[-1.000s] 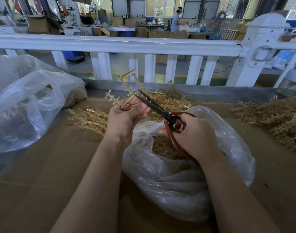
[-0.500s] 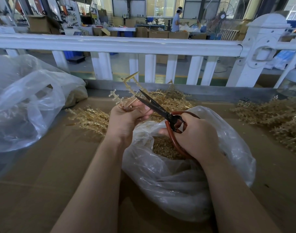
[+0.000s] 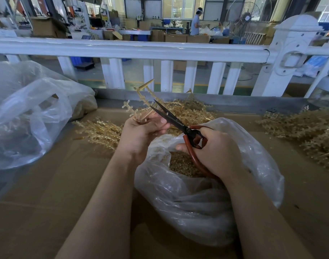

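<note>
a: how do the hands stand?

b: the left hand (image 3: 141, 136) is curled round the lower end of an amber plastic sprig (image 3: 141, 95). thumb and fingers pinch its stems, so the sprig stands up and leans toward the far edge of the worktop (image 3: 57, 184). the right hand (image 3: 216, 152) is wrapped round the red loop handles of the scissors (image 3: 171, 117), with the fingers through and around them.

a: and the blades?

b: a little apart, the two dark tips split in a narrow v. they point up and to the left, right at the sprig's stem just above the left fingers. whether a blade touches the stem, i cannot tell.

a: what room is there around them?

b: both hands hang above the mouth of a clear bag (image 3: 197, 206) that sits near the middle of the worktop. small amber bits (image 3: 180, 163) lie in it, right under the right hand. behind the left hand a heap of sprigs (image 3: 102, 129) lies near the far edge. another heap (image 3: 309, 131) lies by the right edge, well apart from the scissors. a large crumpled bag (image 3: 29, 118) fills the left edge. bare brown worktop shows between it and the left forearm, and along the near edge. a white railing (image 3: 141, 49) runs beyond the far edge.
</note>
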The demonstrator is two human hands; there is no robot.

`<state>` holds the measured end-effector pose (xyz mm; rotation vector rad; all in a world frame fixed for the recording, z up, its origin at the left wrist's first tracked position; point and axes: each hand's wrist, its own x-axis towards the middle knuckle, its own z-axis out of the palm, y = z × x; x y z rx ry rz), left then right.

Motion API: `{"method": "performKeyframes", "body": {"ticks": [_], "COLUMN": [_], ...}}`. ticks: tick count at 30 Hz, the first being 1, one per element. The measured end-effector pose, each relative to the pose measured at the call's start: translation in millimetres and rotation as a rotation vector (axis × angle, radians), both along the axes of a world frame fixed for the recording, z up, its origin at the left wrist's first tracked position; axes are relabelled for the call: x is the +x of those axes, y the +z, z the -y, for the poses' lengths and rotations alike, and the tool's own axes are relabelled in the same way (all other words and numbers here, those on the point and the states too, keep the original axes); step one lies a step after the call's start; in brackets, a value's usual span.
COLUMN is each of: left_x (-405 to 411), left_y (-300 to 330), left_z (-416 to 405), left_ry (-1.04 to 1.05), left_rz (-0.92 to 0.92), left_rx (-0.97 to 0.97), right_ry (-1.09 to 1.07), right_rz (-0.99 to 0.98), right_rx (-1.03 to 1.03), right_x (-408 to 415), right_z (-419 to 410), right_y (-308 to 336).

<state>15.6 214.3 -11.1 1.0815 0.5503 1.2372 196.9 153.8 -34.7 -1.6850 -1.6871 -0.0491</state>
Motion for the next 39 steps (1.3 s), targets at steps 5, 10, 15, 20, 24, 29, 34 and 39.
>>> {"method": "performKeyframes", "body": {"ticks": [5,10,15,20,24,29,34,39], "left_x": [-0.3,-0.8,0.8,1.7,1.2,1.9,1.3,3.3], "left_y": [-0.1,-0.1,0.4,-0.8,-1.5,-1.6,-3.5,-6.9], "left_z": [0.0,-0.3,0.0,0.5,0.0,0.1,-1.4,-3.0], "left_ry": [0.011,0.019,0.061,0.098,0.111,0.123,0.12,0.125], "left_rz": [-0.007,-0.011,-0.01,-0.045,-0.068,-0.079,-0.097,-0.108], "left_rx": [0.011,0.005,-0.017,0.002,0.021,0.057,0.088,0.137], "right_ry": [0.001,-0.008,0.008,0.022,0.023,0.021,-0.001,-0.074], "right_rz": [0.002,0.006,-0.017,-0.039,-0.039,-0.061,-0.014,0.074], "right_rx": [-0.013,-0.004,0.004,-0.004,-0.009,-0.003,0.012,0.031], "right_x": [0.7,1.7,2.1,2.0,1.5,1.3,1.1,2.6], "right_z": [-0.4,-1.2,-1.3,-2.3,-3.2,-3.3,-3.0,-2.3], "right_y": [-0.9,-0.9,-1.1,-1.1,-1.8,-2.9,-3.7,-3.6]}}
